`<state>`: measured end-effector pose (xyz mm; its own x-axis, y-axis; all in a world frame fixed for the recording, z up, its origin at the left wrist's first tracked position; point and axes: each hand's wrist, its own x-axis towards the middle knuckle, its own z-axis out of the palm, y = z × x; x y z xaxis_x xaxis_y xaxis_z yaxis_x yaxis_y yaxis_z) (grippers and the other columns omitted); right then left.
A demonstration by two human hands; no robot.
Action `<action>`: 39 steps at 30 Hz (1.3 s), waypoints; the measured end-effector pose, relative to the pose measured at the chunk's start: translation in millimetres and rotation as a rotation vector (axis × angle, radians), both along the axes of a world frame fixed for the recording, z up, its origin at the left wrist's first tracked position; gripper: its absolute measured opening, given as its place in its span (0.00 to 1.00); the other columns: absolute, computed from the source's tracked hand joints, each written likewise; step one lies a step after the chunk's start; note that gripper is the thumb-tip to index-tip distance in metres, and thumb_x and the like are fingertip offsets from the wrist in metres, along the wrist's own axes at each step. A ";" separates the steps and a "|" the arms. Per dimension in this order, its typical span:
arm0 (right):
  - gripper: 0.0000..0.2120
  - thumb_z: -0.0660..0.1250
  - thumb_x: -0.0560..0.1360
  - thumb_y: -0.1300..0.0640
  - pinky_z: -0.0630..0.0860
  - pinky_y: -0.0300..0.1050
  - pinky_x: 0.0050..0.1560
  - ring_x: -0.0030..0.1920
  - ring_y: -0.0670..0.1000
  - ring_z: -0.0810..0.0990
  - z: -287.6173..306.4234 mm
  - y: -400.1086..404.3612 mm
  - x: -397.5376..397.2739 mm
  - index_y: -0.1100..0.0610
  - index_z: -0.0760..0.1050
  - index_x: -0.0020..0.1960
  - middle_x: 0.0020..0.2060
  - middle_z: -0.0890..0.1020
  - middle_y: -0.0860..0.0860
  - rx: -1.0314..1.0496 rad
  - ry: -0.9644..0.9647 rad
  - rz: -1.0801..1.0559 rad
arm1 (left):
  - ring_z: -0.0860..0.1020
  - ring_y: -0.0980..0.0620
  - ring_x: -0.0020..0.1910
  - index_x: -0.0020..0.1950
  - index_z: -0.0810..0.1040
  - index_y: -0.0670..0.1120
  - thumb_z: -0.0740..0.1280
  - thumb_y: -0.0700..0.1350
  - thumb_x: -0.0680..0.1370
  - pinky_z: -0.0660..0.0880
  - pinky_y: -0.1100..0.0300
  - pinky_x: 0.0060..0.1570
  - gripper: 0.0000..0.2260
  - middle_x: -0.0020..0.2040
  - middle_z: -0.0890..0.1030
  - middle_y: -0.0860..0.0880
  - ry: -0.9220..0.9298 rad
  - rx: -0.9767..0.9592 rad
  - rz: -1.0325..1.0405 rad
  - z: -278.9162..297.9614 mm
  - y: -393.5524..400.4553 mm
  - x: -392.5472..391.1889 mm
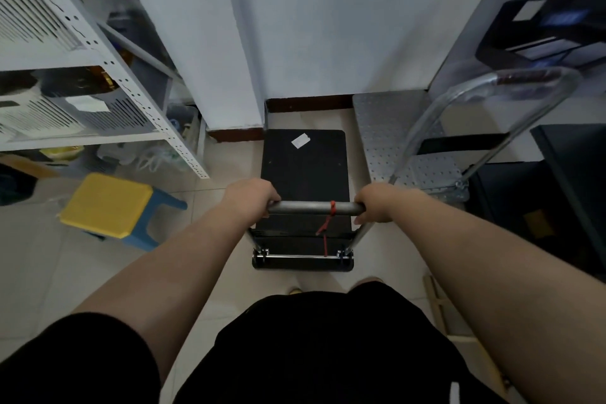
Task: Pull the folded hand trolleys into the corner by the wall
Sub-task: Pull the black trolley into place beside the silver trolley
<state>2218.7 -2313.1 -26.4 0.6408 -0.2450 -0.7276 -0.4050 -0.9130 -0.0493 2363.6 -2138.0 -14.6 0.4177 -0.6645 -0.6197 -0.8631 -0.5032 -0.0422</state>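
Trolley (303,170) handle gripped btwn L hand (251,196) & R hand (377,203) (both closed).

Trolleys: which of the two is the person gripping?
The black trolley, both hands on its handle; the silver trolley stands untouched to its right.

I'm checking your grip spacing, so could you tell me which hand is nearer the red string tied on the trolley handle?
Right. The right hand grips the handle just beside the red string; the left hand holds the far end.
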 end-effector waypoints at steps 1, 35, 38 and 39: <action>0.14 0.66 0.77 0.50 0.69 0.43 0.46 0.45 0.51 0.73 -0.6 -2.5 -1.0 0.57 0.77 0.58 0.44 0.75 0.50 -0.002 -0.001 -0.014 | 0.78 0.45 0.56 0.60 0.79 0.50 0.65 0.41 0.76 0.74 0.56 0.52 0.13 0.55 0.80 0.45 0.000 -0.016 -0.009 -1.8 -2.1 0.4; 0.15 0.63 0.79 0.54 0.73 0.48 0.59 0.59 0.56 0.78 4.6 -179.3 11.5 0.57 0.73 0.64 0.58 0.79 0.56 -0.062 0.018 -0.048 | 0.77 0.44 0.55 0.65 0.74 0.49 0.65 0.41 0.76 0.73 0.52 0.62 0.17 0.49 0.73 0.45 0.119 0.188 0.155 -15.7 -194.3 2.6; 0.15 0.62 0.79 0.53 0.74 0.48 0.58 0.58 0.56 0.79 3.2 -189.5 23.5 0.57 0.73 0.64 0.57 0.79 0.55 -0.060 0.015 -0.013 | 0.76 0.44 0.57 0.66 0.73 0.46 0.63 0.40 0.77 0.71 0.54 0.61 0.17 0.56 0.77 0.43 0.097 0.194 0.186 -9.0 -201.9 8.9; 0.15 0.62 0.79 0.53 0.74 0.48 0.58 0.58 0.56 0.79 2.7 -192.5 27.6 0.57 0.73 0.64 0.57 0.79 0.55 -0.055 0.015 -0.003 | 0.77 0.44 0.59 0.66 0.73 0.46 0.62 0.40 0.77 0.71 0.55 0.60 0.17 0.59 0.77 0.43 0.058 0.171 0.162 -8.4 -201.3 10.9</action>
